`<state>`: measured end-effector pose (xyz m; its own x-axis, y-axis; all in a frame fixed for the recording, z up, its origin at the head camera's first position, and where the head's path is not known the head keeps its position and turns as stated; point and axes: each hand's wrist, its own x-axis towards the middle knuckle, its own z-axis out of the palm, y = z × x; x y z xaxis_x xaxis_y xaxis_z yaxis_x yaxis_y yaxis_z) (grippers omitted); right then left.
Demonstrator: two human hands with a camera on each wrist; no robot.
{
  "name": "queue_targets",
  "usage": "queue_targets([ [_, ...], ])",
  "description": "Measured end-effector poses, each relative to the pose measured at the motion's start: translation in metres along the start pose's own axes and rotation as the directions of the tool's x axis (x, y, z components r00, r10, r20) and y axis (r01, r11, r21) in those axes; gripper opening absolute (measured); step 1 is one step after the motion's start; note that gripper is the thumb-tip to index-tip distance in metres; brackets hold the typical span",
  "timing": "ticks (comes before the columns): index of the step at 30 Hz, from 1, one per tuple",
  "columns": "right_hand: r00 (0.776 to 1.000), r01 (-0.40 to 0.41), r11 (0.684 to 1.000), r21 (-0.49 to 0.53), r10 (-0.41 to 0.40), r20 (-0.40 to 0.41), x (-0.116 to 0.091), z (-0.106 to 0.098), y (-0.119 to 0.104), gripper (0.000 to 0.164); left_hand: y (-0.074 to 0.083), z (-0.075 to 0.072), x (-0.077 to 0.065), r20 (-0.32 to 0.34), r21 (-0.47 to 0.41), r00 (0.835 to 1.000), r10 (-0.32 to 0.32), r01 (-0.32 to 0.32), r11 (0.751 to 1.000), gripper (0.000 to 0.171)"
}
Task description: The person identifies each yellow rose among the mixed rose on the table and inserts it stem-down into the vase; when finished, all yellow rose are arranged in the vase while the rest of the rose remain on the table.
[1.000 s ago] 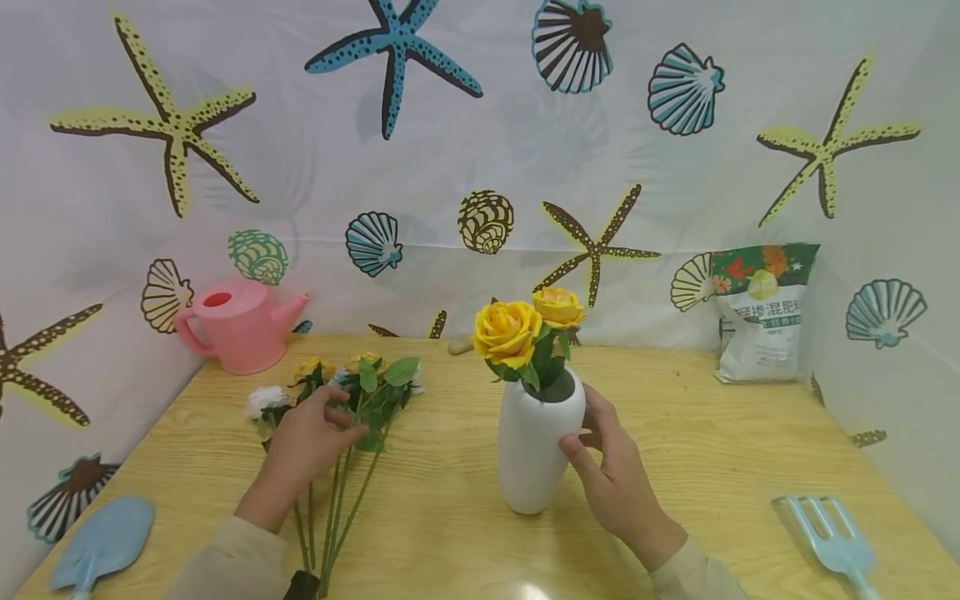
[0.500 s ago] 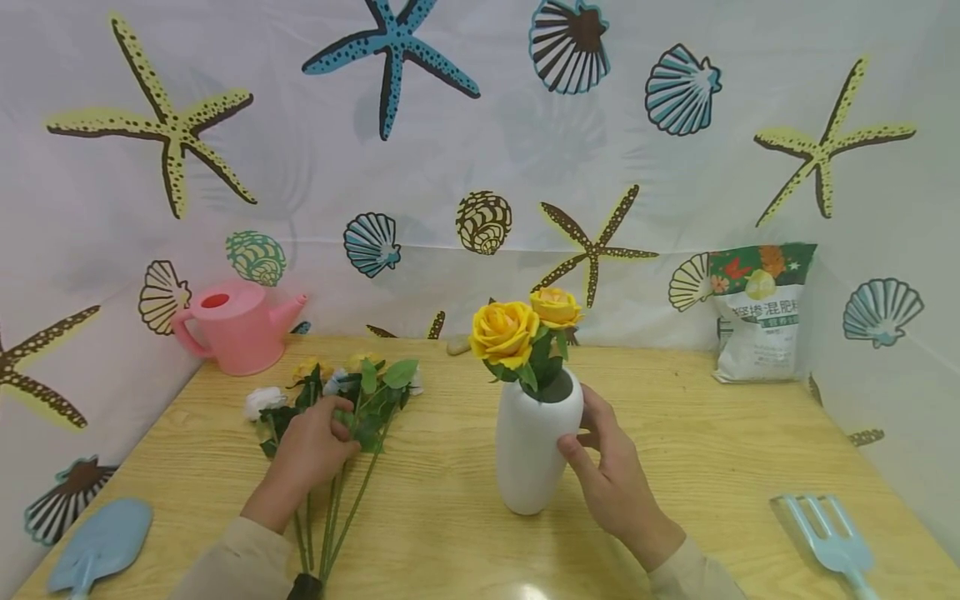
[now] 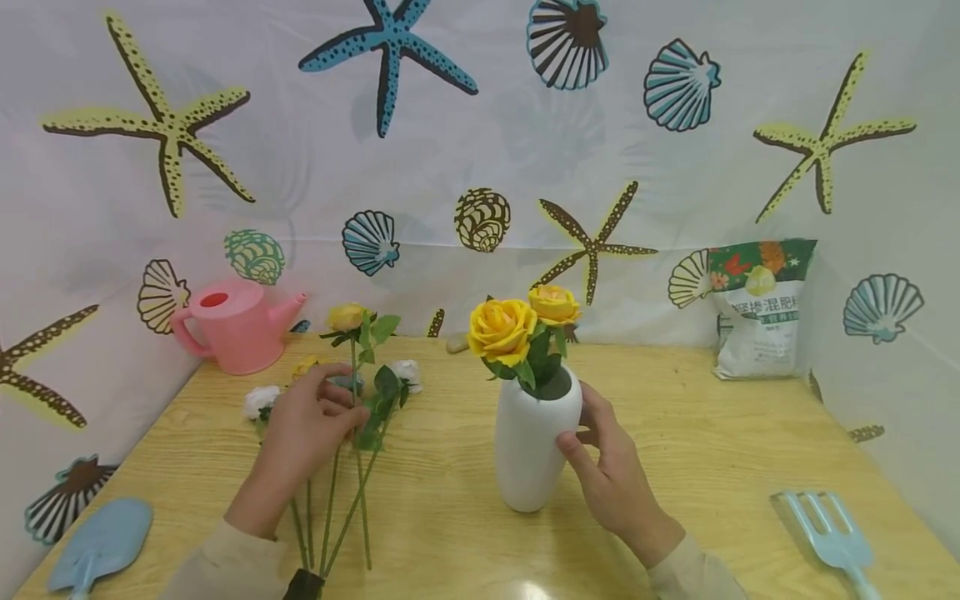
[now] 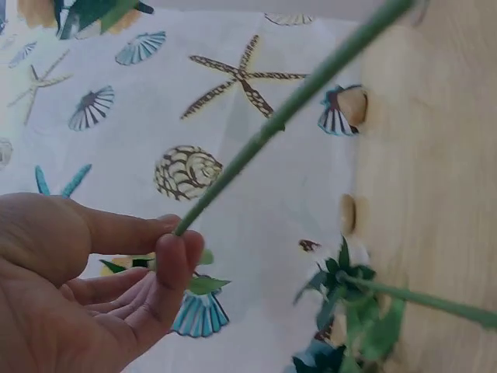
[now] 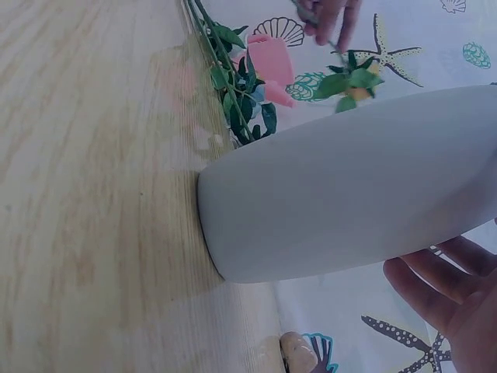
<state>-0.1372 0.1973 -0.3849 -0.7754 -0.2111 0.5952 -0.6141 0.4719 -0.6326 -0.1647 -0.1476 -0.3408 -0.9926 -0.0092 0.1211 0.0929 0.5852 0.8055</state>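
Observation:
A long-stemmed yellow rose [image 3: 347, 317] stands raised on the left, its green stem [image 4: 256, 144] pinched between the thumb and fingers of my left hand [image 3: 309, 427]. Below that hand several more roses lie on the table, among them a white rose [image 3: 261, 402] and another white rose [image 3: 406, 375]. Their stems converge near a dark wrap [image 3: 303, 585]. My right hand [image 3: 618, 479] holds the side of an upright white vase [image 3: 528, 446], thumb in front and fingers behind. Two yellow roses [image 3: 502, 332] stick out of the vase's mouth.
A pink watering can [image 3: 240, 329] stands at the back left, and a fertilizer bag [image 3: 761, 317] leans at the back right. On the table lie a blue trowel [image 3: 105, 537] at front left and a blue hand fork [image 3: 828, 533] at front right. A small stone [image 3: 457, 343] sits at the back edge.
My left hand has taken hold of one yellow rose and lifted it up from the others, its stem end now off the wrap. The right hand and vase have stayed put.

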Motion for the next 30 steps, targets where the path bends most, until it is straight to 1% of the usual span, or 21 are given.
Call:
queue_targets([
  [2,1.000,0.001,1.000,0.002,-0.001,0.000,0.000,0.000,0.000,0.054,0.009,0.000,-0.001,-0.043,-0.065,0.999,0.003,-0.005,0.998,0.061],
  [4,1.000,0.000,1.000,0.003,0.000,0.002,0.001,0.000,0.000,0.054,0.019,0.003,-0.003,-0.105,-0.147,0.995,0.003,-0.019,0.989,0.061],
  [6,1.000,-0.001,1.000,0.004,0.001,0.006,0.001,-0.001,0.000,0.054,0.029,0.007,-0.005,-0.180,-0.259,0.984,0.008,-0.055,0.964,0.061],
  [8,1.000,0.003,1.000,0.002,-0.003,0.006,0.002,-0.001,0.000,0.054,0.040,0.013,-0.006,-0.263,-0.377,0.965,0.019,-0.120,0.919,0.059],
  [9,1.000,0.004,1.000,0.002,-0.004,0.006,0.002,-0.001,0.000,0.053,0.046,0.016,-0.007,-0.303,-0.431,0.953,0.029,-0.164,0.888,0.058],
  [10,1.000,0.004,1.000,0.003,-0.004,0.006,0.003,-0.001,0.000,0.053,0.051,0.019,-0.007,-0.344,-0.482,0.938,0.044,-0.216,0.849,0.057],
  [12,1.000,0.005,1.000,0.004,-0.005,0.004,0.003,-0.001,0.000,0.053,0.060,0.024,-0.007,-0.427,-0.559,0.900,0.084,-0.336,0.758,0.056],
  [13,1.000,0.005,1.000,0.006,-0.005,0.003,0.002,-0.001,0.001,0.053,0.065,0.027,-0.007,-0.471,-0.582,0.875,0.110,-0.402,0.707,0.054],
  [15,1.000,0.006,1.000,0.011,-0.006,0.002,0.002,-0.001,0.001,0.053,0.074,0.030,-0.007,-0.556,-0.597,0.817,0.156,-0.523,0.608,0.052],
  [16,1.000,0.005,1.000,0.013,-0.005,0.003,0.002,-0.001,0.001,0.053,0.079,0.031,-0.007,-0.596,-0.594,0.784,0.174,-0.576,0.561,0.051],
  [17,1.000,0.005,1.000,0.012,-0.005,0.003,0.002,-0.001,0.002,0.053,0.084,0.032,-0.006,-0.633,-0.587,0.752,0.184,-0.621,0.520,0.049],
  [18,1.000,0.005,1.000,0.013,-0.005,0.002,0.002,-0.001,0.002,0.053,0.088,0.033,-0.006,-0.666,-0.575,0.722,0.188,-0.657,0.487,0.049],
  [19,1.000,0.005,1.000,0.013,-0.005,0.002,0.001,-0.001,0.002,0.053,0.092,0.034,-0.005,-0.696,-0.561,0.693,0.187,-0.688,0.460,0.048],
  [20,1.000,0.006,1.000,0.013,-0.006,0.001,0.001,-0.001,0.002,0.053,0.096,0.034,-0.005,-0.723,-0.549,0.668,0.175,-0.709,0.442,0.047],
  [22,1.000,0.005,1.000,0.012,-0.005,0.002,0.000,0.000,0.003,0.053,0.102,0.034,-0.003,-0.768,-0.532,0.623,0.146,-0.748,0.396,0.046],
  [23,1.000,0.006,1.000,0.011,-0.006,0.001,0.000,0.000,0.002,0.054,0.104,0.033,-0.003,-0.788,-0.523,0.603,0.127,-0.764,0.378,0.047],
  [24,1.000,0.007,1.000,0.012,-0.007,0.002,0.000,0.000,0.002,0.054,0.106,0.032,-0.002,-0.804,-0.515,0.585,0.107,-0.775,0.366,0.047],
  [26,1.000,0.008,1.000,0.013,-0.008,0.002,0.000,0.001,0.002,0.054,0.109,0.031,-0.001,-0.824,-0.510,0.563,0.070,-0.790,0.341,0.049],
  [27,1.000,0.009,1.000,0.012,-0.009,0.001,0.000,0.001,0.002,0.054,0.110,0.030,-0.001,-0.829,-0.510,0.557,0.057,-0.793,0.333,0.049],
  [29,1.000,0.008,1.000,0.010,-0.008,-0.001,0.000,0.001,0.002,0.055,0.111,0.029,-0.001,-0.834,-0.507,0.550,0.040,-0.794,0.335,0.049],
  [30,1.000,0.009,1.000,0.007,-0.009,-0.001,0.000,0.000,0.002,0.055,0.111,0.029,-0.001,-0.834,-0.508,0.550,0.038,-0.794,0.335,0.050],
])
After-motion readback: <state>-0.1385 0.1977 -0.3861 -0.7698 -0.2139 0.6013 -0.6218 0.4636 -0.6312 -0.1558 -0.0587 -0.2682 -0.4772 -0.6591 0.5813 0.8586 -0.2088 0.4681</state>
